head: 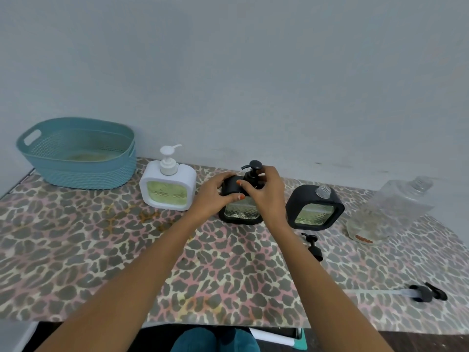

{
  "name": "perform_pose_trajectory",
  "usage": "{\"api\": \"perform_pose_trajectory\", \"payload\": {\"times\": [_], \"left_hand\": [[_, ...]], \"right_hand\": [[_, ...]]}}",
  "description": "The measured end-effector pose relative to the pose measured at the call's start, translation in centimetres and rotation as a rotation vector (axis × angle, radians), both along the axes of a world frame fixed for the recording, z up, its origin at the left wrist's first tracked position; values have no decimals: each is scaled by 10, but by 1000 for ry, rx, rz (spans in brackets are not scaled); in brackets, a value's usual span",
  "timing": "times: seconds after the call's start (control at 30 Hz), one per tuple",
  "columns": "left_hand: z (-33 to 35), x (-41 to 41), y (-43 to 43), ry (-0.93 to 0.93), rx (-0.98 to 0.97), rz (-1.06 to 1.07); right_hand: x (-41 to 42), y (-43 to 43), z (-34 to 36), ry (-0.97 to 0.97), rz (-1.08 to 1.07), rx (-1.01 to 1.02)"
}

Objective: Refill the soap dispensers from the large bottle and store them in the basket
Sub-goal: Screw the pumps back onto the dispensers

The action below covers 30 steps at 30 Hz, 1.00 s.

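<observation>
Middle black dispenser (240, 199) stands mid-table, between white dispenser (168, 185) and capless black one (314, 207). Left hand (215, 193) clamps its shoulder, fingers curled; right hand (266, 189) pinches pump collar (253, 174). Looks rigid, soap-heavy, likely slick; best gripped by frame sides.

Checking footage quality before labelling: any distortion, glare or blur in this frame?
Head view: wide-angle bending curves the table edge; lighting is soft and even, without harsh shadows or glare; the clear large bottle at right looks smeared and hazy; both hands and the middle dispenser are reasonably sharp.
</observation>
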<state>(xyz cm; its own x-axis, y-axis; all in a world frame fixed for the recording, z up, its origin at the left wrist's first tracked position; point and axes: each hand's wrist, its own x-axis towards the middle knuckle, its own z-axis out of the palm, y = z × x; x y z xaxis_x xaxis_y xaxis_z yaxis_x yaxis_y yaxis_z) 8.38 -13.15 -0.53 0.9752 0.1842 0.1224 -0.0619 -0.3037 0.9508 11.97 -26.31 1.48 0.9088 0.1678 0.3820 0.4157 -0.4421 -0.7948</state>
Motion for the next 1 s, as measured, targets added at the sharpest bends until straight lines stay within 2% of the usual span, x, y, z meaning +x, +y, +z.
{"api": "perform_pose_trajectory", "payload": {"times": [0.13, 0.33, 0.47, 0.6, 0.83, 0.9, 1.0], "left_hand": [[0, 0, 0, -19, 5, -10], [-2, 1, 0, -32, 15, 1], [-2, 2, 0, -38, 17, -1], [-3, 2, 1, -31, 4, -7], [-4, 3, 1, -45, -1, -15], [-4, 3, 1, -45, 2, -14], [-4, 2, 1, -44, 0, -13]], "right_hand": [[0, 1, 3, 69, 21, -17], [4, -22, 12, 265, 303, -28], [4, -20, 10, 175, 185, -15], [3, -6, 9, 171, 73, 6], [3, -23, 18, 306, 320, -43], [4, -25, 18, 304, 300, -16], [5, -15, 15, 242, 138, 21]]}}
